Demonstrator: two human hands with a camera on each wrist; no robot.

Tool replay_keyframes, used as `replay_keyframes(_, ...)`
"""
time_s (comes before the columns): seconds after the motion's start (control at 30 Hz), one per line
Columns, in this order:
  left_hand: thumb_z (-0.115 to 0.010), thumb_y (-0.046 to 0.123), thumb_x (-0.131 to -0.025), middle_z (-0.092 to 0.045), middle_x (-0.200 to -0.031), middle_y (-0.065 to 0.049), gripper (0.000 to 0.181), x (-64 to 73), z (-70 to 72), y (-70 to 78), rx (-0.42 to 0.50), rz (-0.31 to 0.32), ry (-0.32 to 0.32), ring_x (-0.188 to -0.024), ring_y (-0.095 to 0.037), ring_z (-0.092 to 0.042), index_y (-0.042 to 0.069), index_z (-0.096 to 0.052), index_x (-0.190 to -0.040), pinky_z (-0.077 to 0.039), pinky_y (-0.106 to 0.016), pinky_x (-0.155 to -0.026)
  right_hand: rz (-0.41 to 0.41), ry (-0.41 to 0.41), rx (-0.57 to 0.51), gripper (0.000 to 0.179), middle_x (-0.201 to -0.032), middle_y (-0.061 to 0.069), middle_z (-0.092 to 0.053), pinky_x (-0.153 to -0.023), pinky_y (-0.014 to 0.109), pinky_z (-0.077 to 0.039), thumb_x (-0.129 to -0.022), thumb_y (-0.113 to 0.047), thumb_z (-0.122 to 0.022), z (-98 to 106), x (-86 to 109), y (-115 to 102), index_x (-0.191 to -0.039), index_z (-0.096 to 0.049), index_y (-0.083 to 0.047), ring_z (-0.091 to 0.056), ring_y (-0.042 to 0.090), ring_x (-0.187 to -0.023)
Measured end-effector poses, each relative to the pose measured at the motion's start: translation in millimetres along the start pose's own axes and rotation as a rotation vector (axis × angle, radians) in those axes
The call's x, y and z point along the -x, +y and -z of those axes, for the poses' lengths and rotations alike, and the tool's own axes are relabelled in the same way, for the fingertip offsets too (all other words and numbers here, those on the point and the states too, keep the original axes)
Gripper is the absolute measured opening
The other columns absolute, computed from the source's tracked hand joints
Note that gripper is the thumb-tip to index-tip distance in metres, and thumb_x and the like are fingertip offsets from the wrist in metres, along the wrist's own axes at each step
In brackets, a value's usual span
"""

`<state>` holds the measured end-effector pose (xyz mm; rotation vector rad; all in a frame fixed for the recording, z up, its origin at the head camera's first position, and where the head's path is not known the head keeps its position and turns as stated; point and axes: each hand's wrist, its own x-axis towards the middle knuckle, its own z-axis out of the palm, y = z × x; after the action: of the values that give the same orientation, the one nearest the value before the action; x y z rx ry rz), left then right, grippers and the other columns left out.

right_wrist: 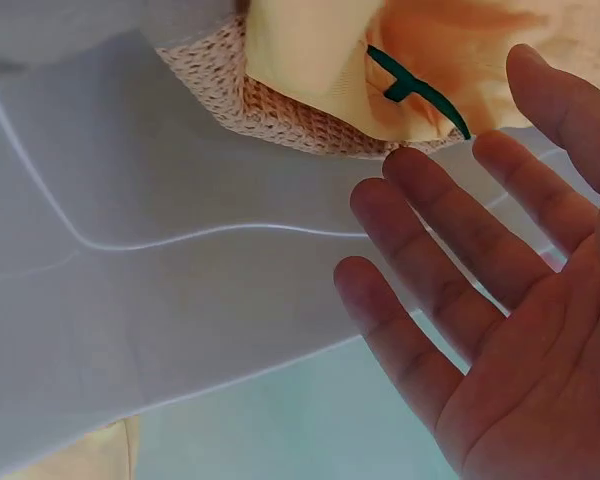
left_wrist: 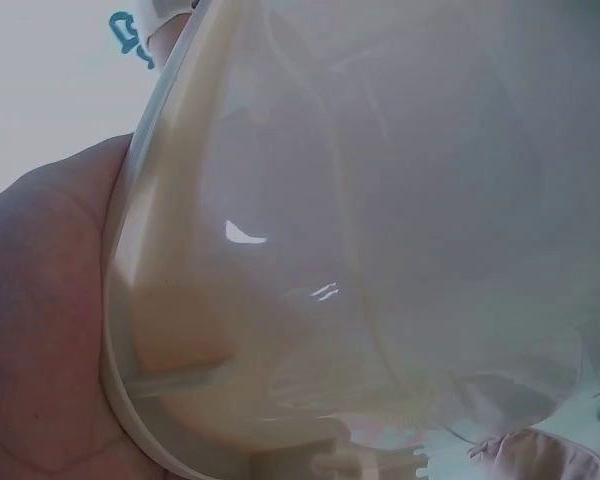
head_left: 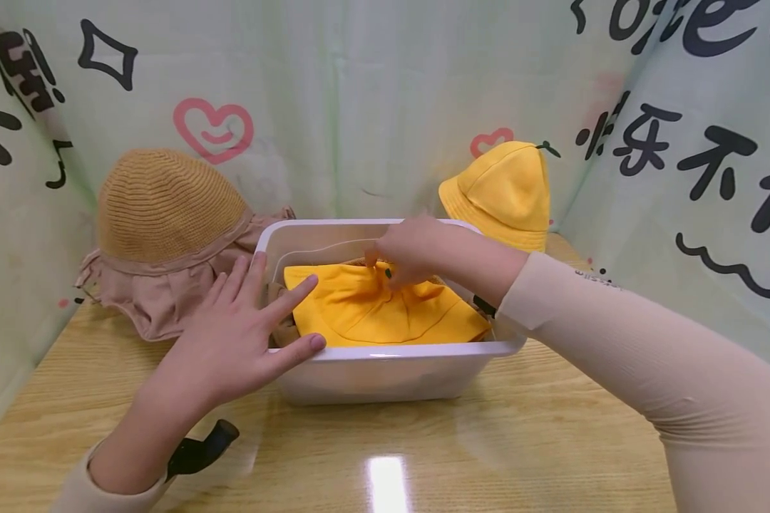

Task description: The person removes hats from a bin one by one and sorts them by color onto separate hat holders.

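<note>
In the head view a yellow bucket hat (head_left: pixel 385 313) lies squashed on top inside a white plastic bin (head_left: pixel 385 377). My left hand (head_left: pixel 231 342) rests on the bin's left front corner with its fingers spread. The palm shows against the bin wall (left_wrist: pixel 310 150) in the left wrist view. My right hand (head_left: pixel 423 246) reaches over the back rim to the hat. Its fingers (right_wrist: pixel 430 280) look loosely extended in the right wrist view, their tips right by the hat's green sprout (right_wrist: pixel 410 85). Under the yellow cloth, a woven straw hat (right_wrist: pixel 280 125) shows.
Behind the bin to the left sits a straw hat with a pink fabric brim (head_left: pixel 167 214). Another yellow bucket hat (head_left: pixel 507 192) stands at the back right. Wood-grain tabletop (head_left: pixel 520 456) extends in front, and a printed curtain (head_left: pixel 359 107) hangs behind.
</note>
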<state>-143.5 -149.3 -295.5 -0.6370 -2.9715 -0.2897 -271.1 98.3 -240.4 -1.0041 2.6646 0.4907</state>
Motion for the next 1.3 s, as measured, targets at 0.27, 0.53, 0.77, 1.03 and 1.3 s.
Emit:
replay_keyframes(0.27,-0.035,0.081,-0.089,0.0,-0.164,-0.026,0.075,-0.8,-1.0,1.1,-0.01,0.003,-0.001,-0.149,-0.052,-0.004,0.045,-0.026,-0.155,-0.008,-0.07,-0.116,0.002,-0.014,0.011,0.041,-0.103,-0.003,-0.066,-0.079,0.04,-0.05,-0.089,-0.029,-0.074,-6.0,-8.3,-3.2,-0.129,-0.064,-0.026,-0.059,0.022,-0.094)
replay_keyframes(0.53,-0.035,0.081,-0.089,0.0,-0.165,-0.026,0.075,-1.1,-2.7,1.3,0.001,0.004,0.011,-0.149,-0.052,-0.004,0.044,-0.029,-0.154,-0.01,-0.069,-0.116,-0.023,0.016,0.019,0.016,-0.094,0.002,-0.064,-0.075,0.037,-0.051,-0.09,-0.024,-0.072,-8.7,-11.4,-8.6,-0.105,-0.069,-0.019,-0.059,0.024,-0.086)
replay_keyframes(0.77,-0.034,0.082,-0.089,-0.001,-0.164,-0.026,0.075,-1.4,-2.9,0.6,-0.011,0.005,0.011,-0.149,-0.053,-0.006,0.043,-0.032,-0.154,-0.011,-0.07,-0.115,-0.02,0.032,0.014,0.014,-0.092,0.003,-0.063,-0.079,0.037,-0.05,-0.093,-0.019,-0.068,-10.5,-12.1,-10.8,-0.106,-0.068,-0.019,-0.058,0.025,-0.088)
replay_keyframes(1.03,-0.034,0.082,-0.089,-0.002,-0.164,-0.027,0.074,-3.2,-1.3,-2.0,-0.012,0.0,0.016,-0.149,-0.052,-0.008,0.044,-0.032,-0.153,-0.013,-0.069,-0.115,0.012,0.079,0.015,0.005,-0.085,0.001,-0.062,-0.072,0.035,-0.047,-0.095,-0.025,-0.066,-12.7,-21.9,-10.3,-0.097,-0.064,-0.021,-0.058,0.024,-0.082)
replay_keyframes(1.3,-0.035,0.08,-0.09,-0.004,-0.163,-0.028,0.072,-2.5,-1.9,-0.4,-0.03,-0.014,0.018,-0.148,-0.053,-0.01,0.044,-0.033,-0.153,-0.015,-0.071,-0.114,0.026,0.081,0.013,0.008,-0.089,0.001,-0.061,-0.074,0.034,-0.047,-0.095,-0.027,-0.068,-14.4,-22.3,-9.2,-0.095,-0.063,-0.021,-0.057,0.023,-0.085)
